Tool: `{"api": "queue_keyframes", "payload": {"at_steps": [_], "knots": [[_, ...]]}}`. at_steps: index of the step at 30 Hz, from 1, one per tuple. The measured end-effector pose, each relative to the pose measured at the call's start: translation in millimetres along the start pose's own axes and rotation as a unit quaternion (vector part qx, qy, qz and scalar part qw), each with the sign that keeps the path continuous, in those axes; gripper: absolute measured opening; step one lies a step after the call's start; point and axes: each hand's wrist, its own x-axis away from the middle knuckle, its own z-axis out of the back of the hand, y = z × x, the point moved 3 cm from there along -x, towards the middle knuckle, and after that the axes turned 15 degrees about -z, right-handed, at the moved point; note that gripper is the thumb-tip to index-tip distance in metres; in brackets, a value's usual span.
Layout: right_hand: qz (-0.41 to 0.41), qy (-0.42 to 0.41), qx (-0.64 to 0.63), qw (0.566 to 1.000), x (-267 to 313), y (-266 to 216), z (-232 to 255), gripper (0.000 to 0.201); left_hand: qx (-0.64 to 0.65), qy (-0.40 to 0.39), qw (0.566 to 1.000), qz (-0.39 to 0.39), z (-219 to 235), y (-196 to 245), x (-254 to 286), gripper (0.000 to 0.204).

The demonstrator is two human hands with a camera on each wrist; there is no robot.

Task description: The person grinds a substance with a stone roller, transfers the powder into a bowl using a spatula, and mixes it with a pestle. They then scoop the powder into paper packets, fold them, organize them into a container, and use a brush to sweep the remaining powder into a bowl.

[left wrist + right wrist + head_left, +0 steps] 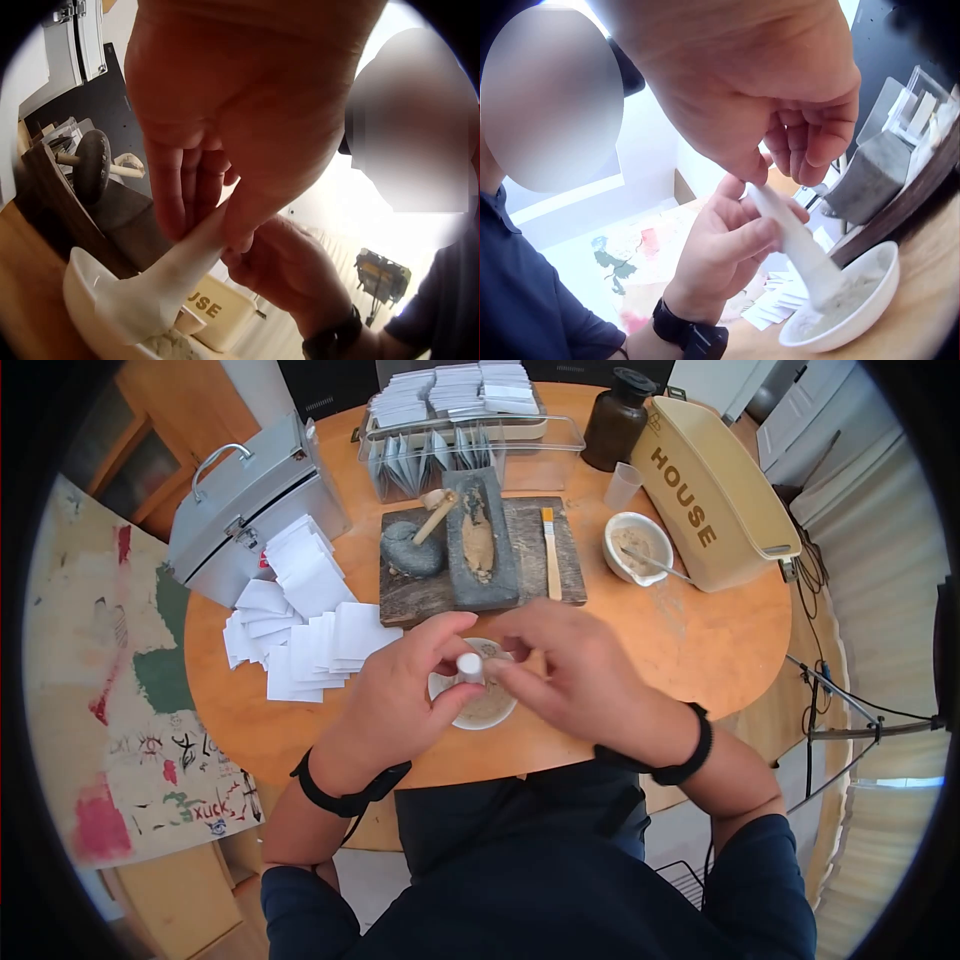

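A white pestle [470,668] stands tilted with its broad end in a white mortar [889,289] at the table's near edge. Pale brown powder [490,706] lies in the mortar. My left hand [390,685] grips the pestle's shaft between thumb and fingers. At the pestle's top, my right hand [575,665] pinches with the thumb and bent fingers, close against the left fingertips. In the right wrist view, the right thumb rests on the pestle's upper end [761,196]. The head view shows the right hand slightly blurred.
Beyond the hands, a wooden board [400,600] bears a stone trough [490,593], a grinding wheel [410,552] and a brush [552,560]. White paper packets [300,575] lie left, beside a metal case [235,510]. A second bowl [615,565] with a spoon and a cream bin [740,510] stand right.
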Motion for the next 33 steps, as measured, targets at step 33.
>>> {"api": "queue_keyframes", "payload": {"at_steps": [33], "knots": [[-0.017, 0.017, -0.061, 0.998, 13.5, 35.5, 1.7, 0.016, -0.106, -0.065, 0.989, 0.076, -29.6, 7.7, 23.0, 0.088]]}}
